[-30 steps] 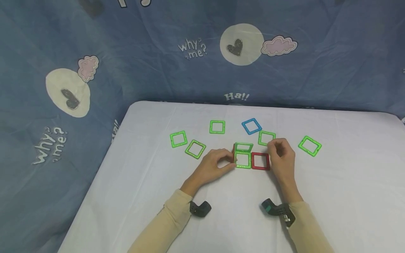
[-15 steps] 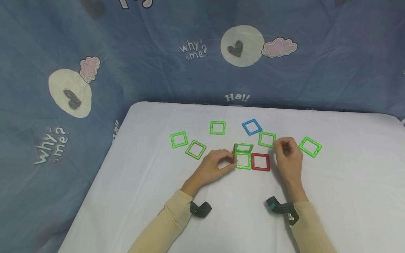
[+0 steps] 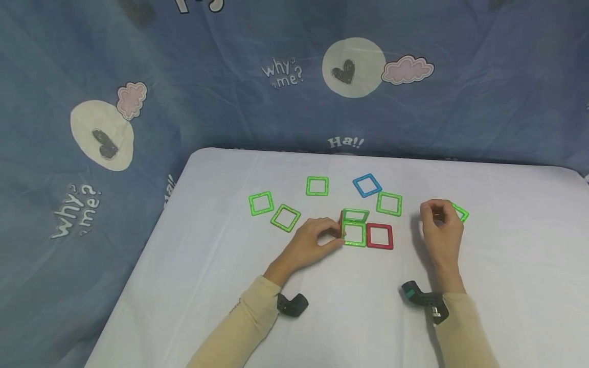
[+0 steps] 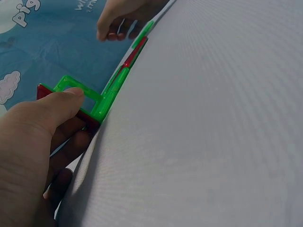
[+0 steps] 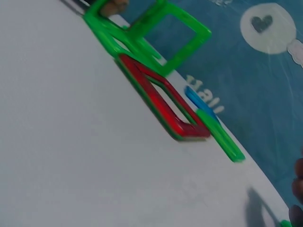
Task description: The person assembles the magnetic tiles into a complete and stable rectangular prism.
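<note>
A person's left hand (image 3: pixel 314 237) pinches an upright red tile (image 4: pixel 44 91) at the left edge of a flat green tile (image 3: pixel 365 235) on a white-covered desk (image 3: pixel 340 312); a tilted green tile (image 3: pixel 356 210) rises at its far edge. The right hand (image 3: pixel 442 232), fingers loosely curled and empty, hovers by a partly hidden green tile (image 3: pixel 461 208).

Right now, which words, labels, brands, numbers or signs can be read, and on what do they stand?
"why? me?": twice on the blue cloth, middle and left.
"Ha!!": on the cloth, above the table's far edge; partly hidden again near its left corner.
"Pig": on the cloth, left wrist view.
Cut off: letters at the head view's top edge.
Too small to read: marks on tiles or wrist cameras.
No brand or number is readable.
</note>
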### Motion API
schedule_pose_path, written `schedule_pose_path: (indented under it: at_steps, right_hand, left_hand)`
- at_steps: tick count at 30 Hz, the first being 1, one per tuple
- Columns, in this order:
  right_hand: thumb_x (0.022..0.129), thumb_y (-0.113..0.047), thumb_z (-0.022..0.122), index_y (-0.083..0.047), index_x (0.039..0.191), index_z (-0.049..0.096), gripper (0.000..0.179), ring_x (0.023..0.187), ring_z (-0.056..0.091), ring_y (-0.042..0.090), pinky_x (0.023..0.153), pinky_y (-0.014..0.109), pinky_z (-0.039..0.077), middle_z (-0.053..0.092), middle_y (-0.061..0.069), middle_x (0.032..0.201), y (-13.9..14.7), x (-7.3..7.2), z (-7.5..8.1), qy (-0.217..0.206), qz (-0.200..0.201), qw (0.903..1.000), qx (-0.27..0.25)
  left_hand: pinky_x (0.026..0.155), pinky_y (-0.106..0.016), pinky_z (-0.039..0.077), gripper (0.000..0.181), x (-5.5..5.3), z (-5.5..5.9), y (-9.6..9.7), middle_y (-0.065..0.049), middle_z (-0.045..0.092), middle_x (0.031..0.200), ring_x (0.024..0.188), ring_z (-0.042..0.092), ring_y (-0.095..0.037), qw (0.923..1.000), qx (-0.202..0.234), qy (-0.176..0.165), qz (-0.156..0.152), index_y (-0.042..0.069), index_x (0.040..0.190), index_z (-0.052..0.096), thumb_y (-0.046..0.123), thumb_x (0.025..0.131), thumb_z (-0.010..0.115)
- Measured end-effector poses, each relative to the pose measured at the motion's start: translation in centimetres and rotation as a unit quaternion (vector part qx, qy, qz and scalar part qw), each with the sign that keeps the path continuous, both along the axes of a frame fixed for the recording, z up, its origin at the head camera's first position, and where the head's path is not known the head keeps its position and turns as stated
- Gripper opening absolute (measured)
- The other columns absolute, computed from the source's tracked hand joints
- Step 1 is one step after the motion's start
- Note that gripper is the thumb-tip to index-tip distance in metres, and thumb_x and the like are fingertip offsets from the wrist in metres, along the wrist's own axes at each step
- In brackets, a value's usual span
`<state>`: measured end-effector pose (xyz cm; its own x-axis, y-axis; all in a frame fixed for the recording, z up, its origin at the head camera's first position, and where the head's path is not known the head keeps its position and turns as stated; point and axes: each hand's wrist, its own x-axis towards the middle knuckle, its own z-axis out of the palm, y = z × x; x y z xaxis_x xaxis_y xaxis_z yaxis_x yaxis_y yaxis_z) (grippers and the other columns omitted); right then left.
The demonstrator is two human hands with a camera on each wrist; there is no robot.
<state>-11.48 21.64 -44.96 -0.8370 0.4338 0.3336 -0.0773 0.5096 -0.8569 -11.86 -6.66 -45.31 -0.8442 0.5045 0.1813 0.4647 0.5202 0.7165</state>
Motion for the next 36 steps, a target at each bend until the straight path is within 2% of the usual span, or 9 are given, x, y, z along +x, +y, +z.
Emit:
schedule_pose_path:
  at_steps: [3,9,15,20,25,29,32,36]
  right_hand:
    - [0.094,-0.016,0.054,0.002,0.099,0.060,0.020,0.085,0.049,-0.007,0.080,0.016,0.038,0.050,-0.028,0.085,0.6,0.0,0.1,-0.004,-0.010,0.9999,-0.003]
    - [0.094,-0.016,0.054,0.002,0.099,0.060,0.020,0.085,0.049,-0.005,0.080,0.015,0.038,0.054,-0.023,0.086,1.9,0.3,0.3,-0.006,-0.018,0.9997,-0.014]
    - [0.095,-0.021,0.054,-0.007,0.100,0.061,0.017,0.090,0.047,-0.005,0.083,0.017,0.037,0.052,-0.018,0.093,3.1,0.5,0.2,-0.028,-0.027,0.9991,-0.015]
    - [0.095,-0.024,0.054,-0.002,0.103,0.061,0.024,0.093,0.042,-0.007,0.086,0.019,0.035,0.044,-0.023,0.094,3.7,0.5,0.1,-0.047,-0.046,0.9978,-0.005]
    - [0.093,-0.021,0.055,0.001,0.102,0.061,0.024,0.096,0.040,-0.007,0.090,0.022,0.031,0.042,-0.025,0.093,3.9,0.5,0.2,-0.038,-0.063,0.9973,0.003]
    - [0.092,-0.023,0.056,-0.003,0.110,0.061,0.028,0.115,0.036,0.008,0.102,0.036,0.019,0.050,-0.006,0.114,4.6,0.7,0.3,-0.075,-0.052,0.9950,0.042]
    - [0.091,-0.025,0.058,-0.006,0.123,0.056,0.037,0.129,0.024,0.027,0.103,0.050,0.011,0.040,0.014,0.135,5.5,1.0,0.4,-0.125,-0.016,0.9888,0.080]
    - [0.091,-0.029,0.058,-0.006,0.135,0.046,0.051,0.133,0.015,0.042,0.101,0.062,0.008,0.028,0.025,0.144,6.5,1.3,0.4,-0.172,0.035,0.9779,0.113]
  left_hand:
    - [0.094,-0.028,0.043,0.018,0.0,0.0,0.0,0.014,0.066,0.097,0.096,0.058,0.001,1.0000,-0.001,0.001,-0.001,0.024,0.101,0.064,0.030,0.085,0.070]
    - [0.094,-0.029,0.043,0.018,0.0,0.0,0.0,0.013,0.067,0.098,0.096,0.058,0.000,1.0000,-0.004,0.002,0.000,0.024,0.102,0.065,0.030,0.086,0.069]
    - [0.092,-0.027,0.043,0.018,0.0,0.0,0.0,0.014,0.067,0.099,0.096,0.059,0.001,1.0000,-0.003,0.002,-0.003,0.024,0.103,0.064,0.031,0.086,0.069]
    - [0.093,-0.028,0.043,0.018,0.0,0.0,-0.1,0.014,0.066,0.099,0.097,0.058,0.000,1.0000,-0.006,0.000,-0.001,0.025,0.103,0.064,0.032,0.087,0.068]
    - [0.092,-0.027,0.043,0.020,0.1,0.1,-0.1,0.013,0.067,0.100,0.098,0.058,0.000,1.0000,-0.010,0.000,0.000,0.024,0.105,0.064,0.032,0.087,0.067]
    - [0.092,-0.027,0.043,0.019,0.0,0.1,-0.1,0.013,0.066,0.100,0.098,0.058,0.000,1.0000,-0.008,0.000,-0.003,0.024,0.105,0.064,0.031,0.087,0.068]
    - [0.092,-0.027,0.043,0.019,0.0,0.0,-0.1,0.014,0.066,0.099,0.097,0.058,0.000,1.0000,-0.005,0.000,-0.005,0.024,0.104,0.064,0.031,0.087,0.068]
    - [0.093,-0.027,0.043,0.018,0.0,0.0,-0.2,0.014,0.066,0.099,0.096,0.058,0.001,1.0000,-0.005,0.000,-0.004,0.025,0.103,0.064,0.031,0.087,0.068]
